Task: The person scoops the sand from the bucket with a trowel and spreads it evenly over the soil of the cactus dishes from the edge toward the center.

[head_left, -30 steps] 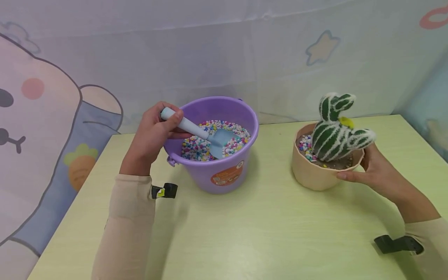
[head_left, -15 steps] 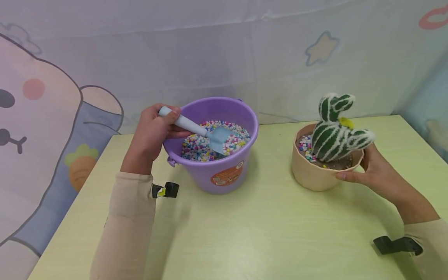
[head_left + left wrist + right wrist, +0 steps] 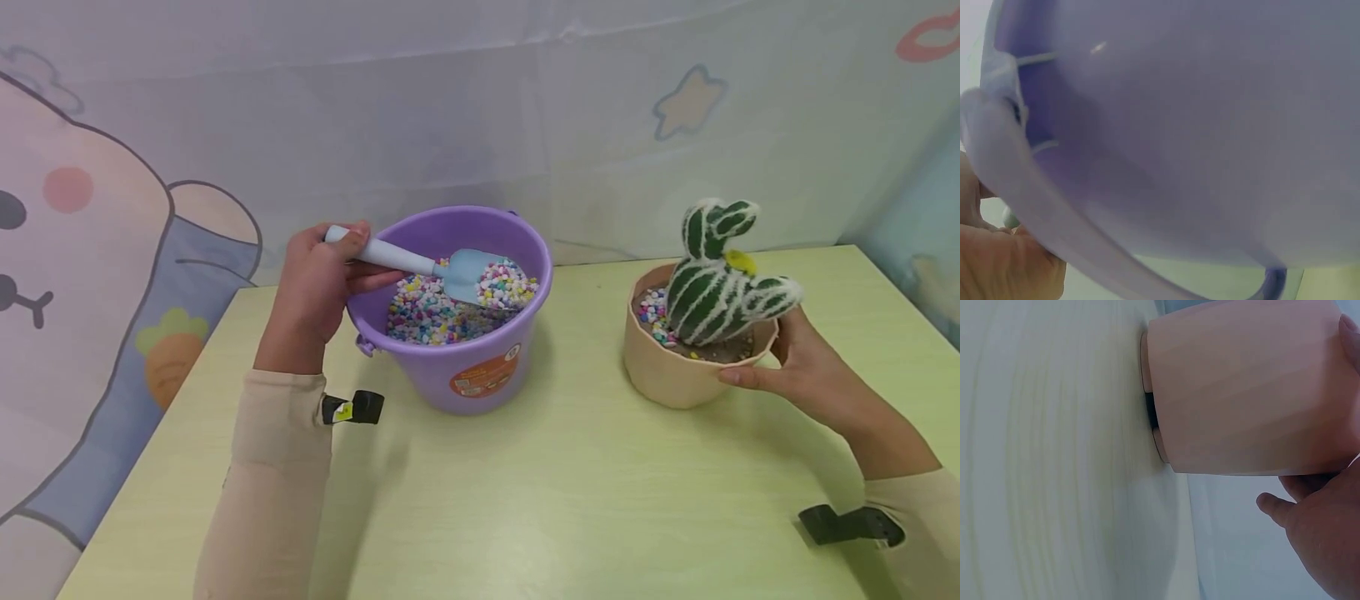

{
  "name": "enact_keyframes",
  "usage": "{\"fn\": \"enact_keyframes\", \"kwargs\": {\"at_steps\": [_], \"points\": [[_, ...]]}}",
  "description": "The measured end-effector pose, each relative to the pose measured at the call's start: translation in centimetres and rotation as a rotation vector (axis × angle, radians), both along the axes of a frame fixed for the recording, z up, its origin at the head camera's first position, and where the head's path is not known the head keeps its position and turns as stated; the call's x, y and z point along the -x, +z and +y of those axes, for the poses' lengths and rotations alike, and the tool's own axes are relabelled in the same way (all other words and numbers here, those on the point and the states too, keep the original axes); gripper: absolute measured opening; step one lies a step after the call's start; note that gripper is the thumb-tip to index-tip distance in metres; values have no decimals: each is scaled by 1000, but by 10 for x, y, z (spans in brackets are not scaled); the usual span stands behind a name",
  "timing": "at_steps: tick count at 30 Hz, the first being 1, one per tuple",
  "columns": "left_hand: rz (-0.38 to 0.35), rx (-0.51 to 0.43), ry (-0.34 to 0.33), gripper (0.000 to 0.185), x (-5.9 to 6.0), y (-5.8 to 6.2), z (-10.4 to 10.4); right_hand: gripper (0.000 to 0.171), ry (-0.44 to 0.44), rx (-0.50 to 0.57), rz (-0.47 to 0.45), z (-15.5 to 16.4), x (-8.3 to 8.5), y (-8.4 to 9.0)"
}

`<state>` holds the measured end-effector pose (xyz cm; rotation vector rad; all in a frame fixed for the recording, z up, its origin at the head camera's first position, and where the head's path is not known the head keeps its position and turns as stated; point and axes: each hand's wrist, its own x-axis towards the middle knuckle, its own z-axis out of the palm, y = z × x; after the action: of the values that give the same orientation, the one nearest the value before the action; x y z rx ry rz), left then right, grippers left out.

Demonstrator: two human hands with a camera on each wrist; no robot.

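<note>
A purple bucket point(image 3: 480, 375) of coloured pebbles point(image 3: 435, 321) stands on the pale green table point(image 3: 562, 500). My left hand point(image 3: 318, 279) grips the handle of a light blue scoop point(image 3: 420, 265), whose blade is raised above the pebbles with a load of them on it. In the left wrist view the bucket's wall point(image 3: 1210, 125) fills the frame. To the right, my right hand point(image 3: 795, 367) holds the side of a beige pot point(image 3: 675, 375) with a green and white striped cactus point(image 3: 716, 279), soil and a few pebbles in it. The right wrist view shows the pot point(image 3: 1247, 387) close up.
A cartoon-printed cloth backdrop point(image 3: 480, 117) hangs behind the table and down its left side. The table's front part point(image 3: 562, 517) lies bare between my two sleeves. An orange label point(image 3: 483, 377) marks the bucket's front.
The scoop has dug through the pebbles and risen out of them, now level and loaded. My left hand has shifted left and up. The right hand and pot have stayed put.
</note>
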<state>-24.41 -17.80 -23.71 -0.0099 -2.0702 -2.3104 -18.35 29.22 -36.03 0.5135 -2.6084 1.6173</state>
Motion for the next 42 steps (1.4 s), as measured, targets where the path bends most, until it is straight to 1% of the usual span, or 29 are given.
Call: {"fn": "enact_keyframes", "kwargs": {"at_steps": [2,10,14,19,25,31,35,37,40,42], "points": [[-1,-36,8,24,0,0,0,106,-3,-2,-5,0,0,0],[9,-149,41,24,-1,-1,-2,105,0,1,-10,0,-1,1],[21,-205,39,22,-1,-2,-3,104,-4,1,-13,0,-1,1],[33,-258,24,23,-2,-3,-3,104,4,32,-6,1,1,-1],[43,-276,14,24,-1,-7,-3,107,36,41,14,2,1,-4],[65,-293,15,25,-1,-8,-2,102,27,25,24,0,0,4],[82,-299,21,25,-4,-6,2,102,18,21,25,-2,0,6],[87,-300,19,25,-5,-5,5,102,15,20,25,-1,1,4],[82,-311,8,26,-6,-2,10,102,15,21,24,-1,3,0],[76,-296,3,27,-5,-1,14,103,18,27,28,-1,5,-2]]}}
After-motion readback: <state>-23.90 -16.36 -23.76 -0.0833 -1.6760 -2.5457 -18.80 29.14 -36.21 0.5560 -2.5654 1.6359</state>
